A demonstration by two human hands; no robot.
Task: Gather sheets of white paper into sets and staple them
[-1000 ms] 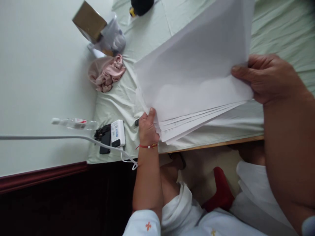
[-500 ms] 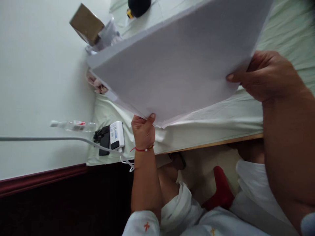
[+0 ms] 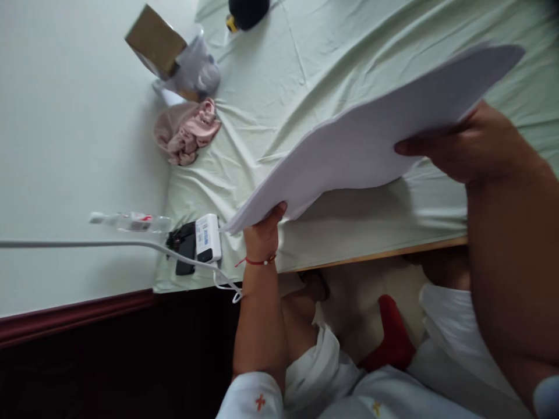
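A large white sheet, apparently paper in more than one layer (image 3: 349,151), is held up over the bed's pale green cover (image 3: 279,105). My left hand (image 3: 264,231), with a red string bracelet at the wrist, pinches its near left edge, thumb on top. On the other side my right hand (image 3: 467,145) grips the right part, thumb lying across the face. The fingers of both hands are mostly hidden beneath the sheet. Between the hands the sheet sags and curves, its far edge tilted away toward the upper right.
At the left lie a white power bank (image 3: 207,235), a black phone (image 3: 186,250) and a clear bottle (image 3: 135,222). Behind them are a pink cloth (image 3: 192,134), a cardboard box (image 3: 155,42) and a black round item (image 3: 248,13). A grey cable (image 3: 87,244) crosses toward my left wrist.
The sheet's far edge has dropped toward me, so its face looks narrower and the pink cloth and more of the bed show. My hands keep their grip and have shifted only slightly.
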